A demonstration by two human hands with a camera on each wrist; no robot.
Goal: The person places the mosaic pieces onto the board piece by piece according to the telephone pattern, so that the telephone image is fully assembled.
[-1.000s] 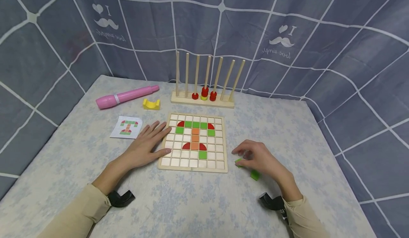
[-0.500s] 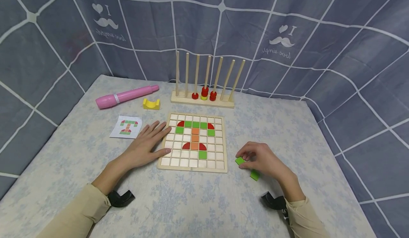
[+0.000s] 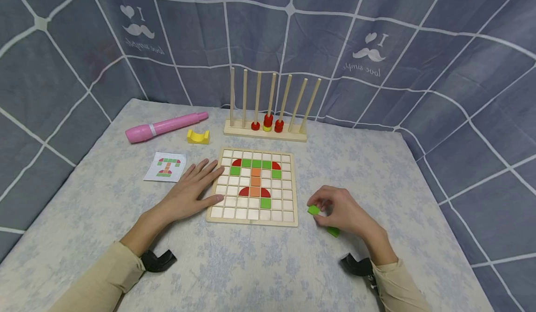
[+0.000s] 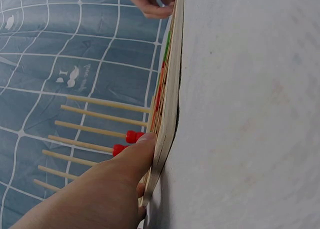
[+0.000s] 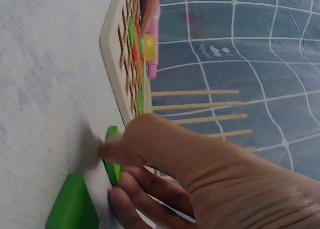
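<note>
At the right of the board, my right hand [image 3: 341,209] pinches a green tile [image 3: 313,210] between thumb and fingers, close over the cloth. The right wrist view shows the same green tile [image 5: 114,171] with the thumb across its face. A second green tile [image 3: 333,231] lies under the hand, partly hidden by it. My left hand [image 3: 192,191] rests with straight fingers spread on the left edge of the square wooden grid board [image 3: 253,221]. Green, red and orange tiles [image 3: 255,181] form a T-like figure in the board's white cells.
Left of the board lies a pattern card [image 3: 165,166] with a similar figure. Behind it are a pink rod-shaped object [image 3: 167,125] and a yellow arch block [image 3: 198,137]. A wooden peg stand [image 3: 265,133] with red and yellow beads is at the back, before a curtain [image 3: 268,32].
My right fingers have come together on the near green tile, which shows more at the fingertips now. The second green tile is more covered by the hand. My left hand stays put.
</note>
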